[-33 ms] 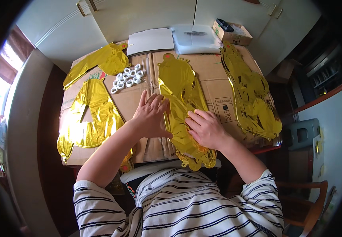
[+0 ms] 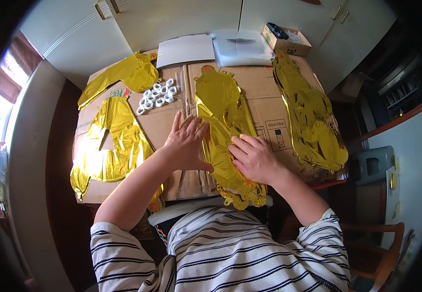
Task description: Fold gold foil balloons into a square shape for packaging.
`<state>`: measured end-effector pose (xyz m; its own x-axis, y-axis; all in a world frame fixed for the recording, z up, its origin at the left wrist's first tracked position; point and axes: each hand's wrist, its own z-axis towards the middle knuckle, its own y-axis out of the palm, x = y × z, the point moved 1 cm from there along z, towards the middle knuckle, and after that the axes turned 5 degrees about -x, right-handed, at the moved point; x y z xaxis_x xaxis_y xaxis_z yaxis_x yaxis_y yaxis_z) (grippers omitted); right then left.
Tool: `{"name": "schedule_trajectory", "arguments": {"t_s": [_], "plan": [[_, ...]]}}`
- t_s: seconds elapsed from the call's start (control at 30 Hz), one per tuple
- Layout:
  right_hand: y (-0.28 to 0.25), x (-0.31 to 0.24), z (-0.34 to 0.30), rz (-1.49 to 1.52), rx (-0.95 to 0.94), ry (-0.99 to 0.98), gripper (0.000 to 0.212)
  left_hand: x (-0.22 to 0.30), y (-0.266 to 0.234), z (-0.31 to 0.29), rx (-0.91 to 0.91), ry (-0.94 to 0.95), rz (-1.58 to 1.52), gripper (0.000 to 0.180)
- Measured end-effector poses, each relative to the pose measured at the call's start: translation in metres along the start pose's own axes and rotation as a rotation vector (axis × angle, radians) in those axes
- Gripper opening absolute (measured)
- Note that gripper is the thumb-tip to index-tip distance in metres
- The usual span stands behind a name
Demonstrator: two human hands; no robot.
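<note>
— Nothing moved since the earlier frame: both hands same spot on the middle gold foil balloon point(image 2: 223, 131).

— Hand state?

— Left hand point(image 2: 187, 143) flat, fingers spread, pressing the balloon's left edge. Right hand point(image 2: 254, 158) flat on its lower half, fingers together. Neither grips.

— Location?

— Flattened cardboard point(image 2: 262, 104) on the table, centre. More gold balloons left point(image 2: 116, 141) and right point(image 2: 313, 117); white rings point(image 2: 157, 96) behind.

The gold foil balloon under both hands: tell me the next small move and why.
Probably slide the right hand down the gold foil balloon toward its near end. Both palms lie flat on its middle, the left hand at its left edge, and the foil there looks creased.
</note>
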<state>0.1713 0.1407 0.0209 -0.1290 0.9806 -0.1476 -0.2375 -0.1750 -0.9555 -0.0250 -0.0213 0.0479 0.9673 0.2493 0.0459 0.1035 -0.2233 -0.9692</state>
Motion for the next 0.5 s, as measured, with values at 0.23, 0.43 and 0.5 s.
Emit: {"name": "schedule_trajectory", "arguments": {"t_s": [0.23, 0.43, 0.5], "plan": [[-0.0014, -0.0013, 0.0, -0.001, 0.004, -0.004, 0.042, 0.0098, -0.0053, -0.0012, -0.139, -0.046, 0.026, 0.145], [0.0003, -0.0005, -0.0011, -0.018, 0.012, -0.009, 0.04, 0.0035, 0.0026, -0.0041, -0.051, -0.013, -0.052, 0.143], [-0.0007, -0.0006, -0.0011, -0.024, 0.004, -0.01, 0.041, 0.0035, 0.0008, -0.0055, -0.036, -0.011, -0.08, 0.139]]}}
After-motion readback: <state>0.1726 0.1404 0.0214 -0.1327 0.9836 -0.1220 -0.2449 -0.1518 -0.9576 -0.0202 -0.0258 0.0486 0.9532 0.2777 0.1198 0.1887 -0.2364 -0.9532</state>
